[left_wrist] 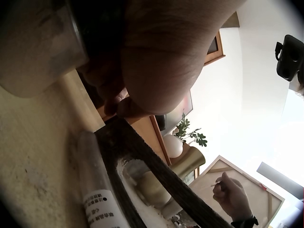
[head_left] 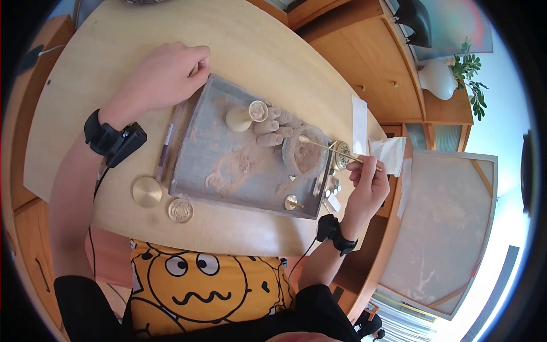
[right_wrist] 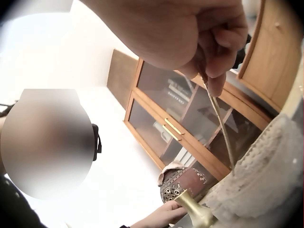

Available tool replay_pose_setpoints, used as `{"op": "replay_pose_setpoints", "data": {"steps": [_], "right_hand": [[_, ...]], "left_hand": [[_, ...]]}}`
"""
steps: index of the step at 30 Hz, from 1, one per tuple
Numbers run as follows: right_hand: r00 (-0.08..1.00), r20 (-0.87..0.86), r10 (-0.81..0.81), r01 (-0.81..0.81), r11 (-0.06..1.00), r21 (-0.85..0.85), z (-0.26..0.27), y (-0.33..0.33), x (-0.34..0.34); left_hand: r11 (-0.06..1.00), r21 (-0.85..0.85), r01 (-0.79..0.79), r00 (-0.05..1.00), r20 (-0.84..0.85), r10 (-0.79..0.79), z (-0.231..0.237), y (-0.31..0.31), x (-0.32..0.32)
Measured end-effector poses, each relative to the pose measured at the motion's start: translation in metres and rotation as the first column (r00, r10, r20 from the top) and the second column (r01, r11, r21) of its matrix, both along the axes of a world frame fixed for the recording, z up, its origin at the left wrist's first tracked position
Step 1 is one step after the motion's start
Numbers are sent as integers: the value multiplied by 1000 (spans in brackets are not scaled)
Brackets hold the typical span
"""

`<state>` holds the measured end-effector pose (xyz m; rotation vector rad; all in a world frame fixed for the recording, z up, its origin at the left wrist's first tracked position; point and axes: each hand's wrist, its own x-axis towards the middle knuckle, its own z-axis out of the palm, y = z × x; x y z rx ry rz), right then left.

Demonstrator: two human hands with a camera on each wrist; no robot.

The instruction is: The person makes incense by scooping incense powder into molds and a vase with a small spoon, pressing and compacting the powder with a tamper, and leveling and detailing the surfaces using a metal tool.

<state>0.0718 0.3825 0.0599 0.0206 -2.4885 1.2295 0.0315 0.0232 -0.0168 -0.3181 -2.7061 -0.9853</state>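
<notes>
While the right hand [head_left: 369,185] pinches a thin gold spoon [head_left: 348,155], the spoon's wide end is inside a bowl [head_left: 286,156] of brown powder [head_left: 309,159].
The bowl sits by the right edge of the grey tray [head_left: 259,197]. Near the tray's far left corner, the left hand [head_left: 171,77] rests with its fingers loosely curled. Toward the far edge is a gold vase [head_left: 237,119], with brown lumps [head_left: 268,139] between it and the bowl.

Leafy plant [head_left: 467,69], white vase [head_left: 436,80], wooden cabinet [head_left: 370,61]
</notes>
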Motion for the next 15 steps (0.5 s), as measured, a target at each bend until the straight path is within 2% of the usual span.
{"op": "replay_pose_setpoints", "data": {"steps": [2, 4, 5, 7, 10, 12, 15], "right_hand": [[996, 58, -70, 76, 992, -102, -7, 16, 3], [993, 75, -96, 105, 986, -126, -16, 28, 5], [993, 75, -88, 97, 987, -130, -21, 32, 5], [994, 74, -81, 90, 986, -138, -27, 37, 6], [990, 81, -117, 129, 980, -154, -33, 33, 4], [991, 131, -39, 63, 980, -189, -40, 30, 1], [985, 171, 1, 47, 960, -276, -43, 25, -1]], "left_hand": [[1000, 19, 3, 1000, 15, -4, 4, 1, -1], [999, -39, -18, 992, 122, 22, 15, 2, 1], [999, -41, -15, 992, 123, 20, 11, 2, 0], [1000, -5, 22, 1000, -13, -22, 1, 0, -2], [1000, -19, 22, 999, -25, -22, 3, 0, -2], [1000, -10, 22, 1000, -7, -22, 3, 1, -1], [1000, -1, 17, 999, 34, -17, 9, 0, 0]]}}
